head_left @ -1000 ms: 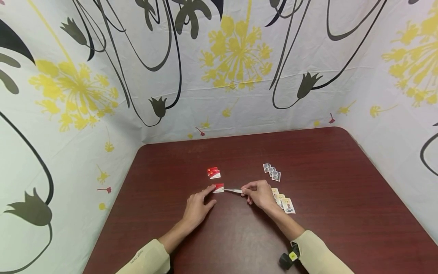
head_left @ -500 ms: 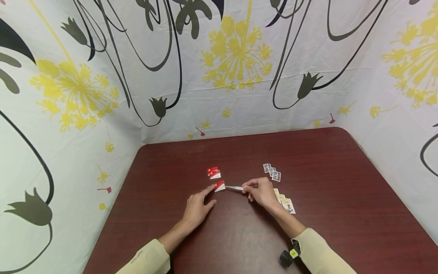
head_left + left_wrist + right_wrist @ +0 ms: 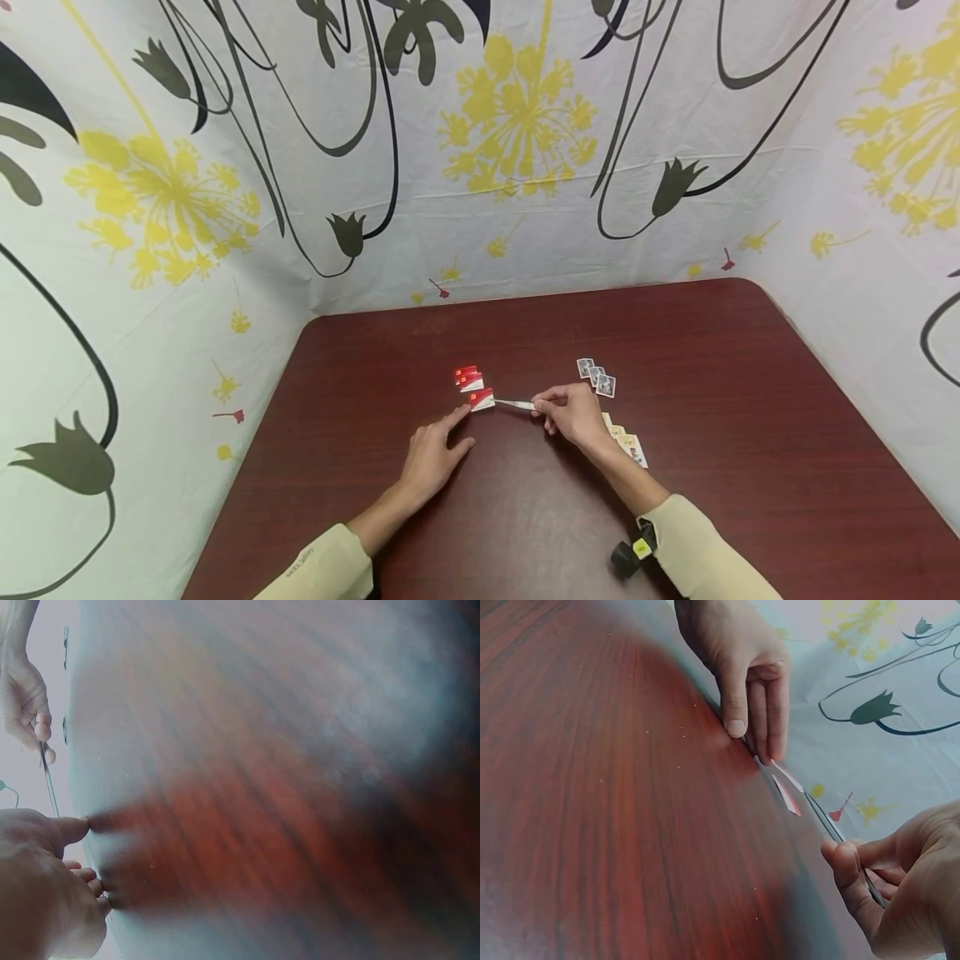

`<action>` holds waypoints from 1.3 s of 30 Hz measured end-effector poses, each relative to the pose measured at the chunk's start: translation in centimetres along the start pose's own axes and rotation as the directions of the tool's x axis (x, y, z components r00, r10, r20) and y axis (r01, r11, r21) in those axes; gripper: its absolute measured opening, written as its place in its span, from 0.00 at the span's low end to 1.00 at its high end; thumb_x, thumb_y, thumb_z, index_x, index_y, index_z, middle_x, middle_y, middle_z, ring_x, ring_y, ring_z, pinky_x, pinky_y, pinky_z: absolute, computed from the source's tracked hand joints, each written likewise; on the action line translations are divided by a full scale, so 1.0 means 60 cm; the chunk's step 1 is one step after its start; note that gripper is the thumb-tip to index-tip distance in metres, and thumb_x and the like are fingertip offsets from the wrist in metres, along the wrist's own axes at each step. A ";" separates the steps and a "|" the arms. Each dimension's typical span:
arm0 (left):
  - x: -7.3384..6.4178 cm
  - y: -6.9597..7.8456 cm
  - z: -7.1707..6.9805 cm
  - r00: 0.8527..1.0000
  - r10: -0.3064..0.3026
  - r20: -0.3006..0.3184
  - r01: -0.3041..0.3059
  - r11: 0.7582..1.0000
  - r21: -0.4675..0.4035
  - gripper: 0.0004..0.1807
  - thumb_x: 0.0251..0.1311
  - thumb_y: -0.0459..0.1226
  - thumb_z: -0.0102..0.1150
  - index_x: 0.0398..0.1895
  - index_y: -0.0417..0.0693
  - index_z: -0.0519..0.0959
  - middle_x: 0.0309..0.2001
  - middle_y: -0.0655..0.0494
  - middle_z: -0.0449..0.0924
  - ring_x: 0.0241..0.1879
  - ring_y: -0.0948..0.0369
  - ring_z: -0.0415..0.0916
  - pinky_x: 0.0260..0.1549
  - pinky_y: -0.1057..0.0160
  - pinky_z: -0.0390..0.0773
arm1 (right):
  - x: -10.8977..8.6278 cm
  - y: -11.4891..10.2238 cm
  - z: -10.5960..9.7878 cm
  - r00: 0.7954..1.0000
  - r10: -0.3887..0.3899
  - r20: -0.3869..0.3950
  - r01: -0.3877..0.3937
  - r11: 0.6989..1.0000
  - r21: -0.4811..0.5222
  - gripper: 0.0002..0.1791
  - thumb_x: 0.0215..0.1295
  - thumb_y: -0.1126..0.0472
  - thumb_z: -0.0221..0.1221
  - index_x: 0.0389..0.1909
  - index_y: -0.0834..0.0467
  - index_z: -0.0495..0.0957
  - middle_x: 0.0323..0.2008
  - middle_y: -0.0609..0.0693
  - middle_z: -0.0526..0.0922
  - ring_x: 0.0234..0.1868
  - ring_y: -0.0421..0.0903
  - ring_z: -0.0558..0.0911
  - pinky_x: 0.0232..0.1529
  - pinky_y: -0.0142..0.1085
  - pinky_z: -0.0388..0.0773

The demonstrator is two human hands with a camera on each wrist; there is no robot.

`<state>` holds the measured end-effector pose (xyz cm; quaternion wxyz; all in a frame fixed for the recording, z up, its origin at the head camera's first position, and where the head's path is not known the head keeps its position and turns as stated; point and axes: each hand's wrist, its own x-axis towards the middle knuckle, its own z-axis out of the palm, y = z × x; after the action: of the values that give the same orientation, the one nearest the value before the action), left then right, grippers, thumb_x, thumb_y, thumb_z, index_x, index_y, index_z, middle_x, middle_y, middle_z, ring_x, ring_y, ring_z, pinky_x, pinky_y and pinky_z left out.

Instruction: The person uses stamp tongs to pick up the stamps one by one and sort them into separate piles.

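Observation:
My right hand pinches slim metal tweezers between thumb and fingers. Their tips meet the right edge of a small red-and-white stamp. At that stamp's lower left corner is the forefinger of my left hand, its other fingers relaxed over the table. Just behind lie two overlapping red-and-white stamps. The right wrist view shows the tweezers reaching toward the left hand, with the stamp edge-on at the tips. In the left wrist view, the left hand is at the lower left.
Several overlapping grey picture stamps lie at the back right. Nearer, a row of yellowish stamps is partly hidden by my right hand. The dark red table meets a flower-patterned cloth at its back and sides.
My right hand and the tweezers have moved slightly away from me. The stamp has turned a little and shifted toward the two red-and-white stamps behind it. My left hand has stayed almost still.

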<state>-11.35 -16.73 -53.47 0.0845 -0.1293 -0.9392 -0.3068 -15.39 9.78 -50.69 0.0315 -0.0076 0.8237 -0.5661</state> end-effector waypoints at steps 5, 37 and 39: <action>0.000 0.000 0.000 1.000 0.002 -0.004 -0.002 1.000 -0.005 0.30 0.63 0.38 0.77 0.69 0.50 0.82 0.61 0.46 0.86 0.58 0.48 0.85 0.52 0.45 0.84 | 0.008 -0.003 0.002 1.000 0.008 -0.008 -0.008 1.000 0.025 0.05 0.70 0.71 0.66 0.38 0.66 0.90 0.28 0.60 0.90 0.14 0.40 0.79 0.17 0.29 0.75; 0.000 -0.003 0.003 1.000 0.009 -0.004 -0.009 1.000 -0.011 0.29 0.64 0.39 0.76 0.68 0.49 0.83 0.62 0.46 0.84 0.61 0.46 0.83 0.55 0.43 0.83 | 0.027 0.002 0.035 0.995 0.048 -0.085 -0.041 0.996 0.082 0.04 0.69 0.72 0.67 0.35 0.66 0.90 0.27 0.58 0.90 0.14 0.42 0.82 0.18 0.31 0.78; 0.000 -0.004 0.003 1.000 0.008 -0.004 -0.008 1.000 -0.011 0.29 0.64 0.39 0.76 0.68 0.49 0.82 0.62 0.46 0.84 0.61 0.46 0.83 0.55 0.43 0.83 | 0.027 0.004 0.036 0.995 0.049 -0.087 -0.043 0.997 0.067 0.05 0.69 0.71 0.67 0.35 0.66 0.90 0.27 0.58 0.90 0.15 0.43 0.82 0.18 0.30 0.78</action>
<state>-11.41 -16.80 -53.75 0.0868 -0.1331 -0.9367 -0.3119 -16.87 7.75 -51.78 0.0084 0.0375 0.8053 -0.5916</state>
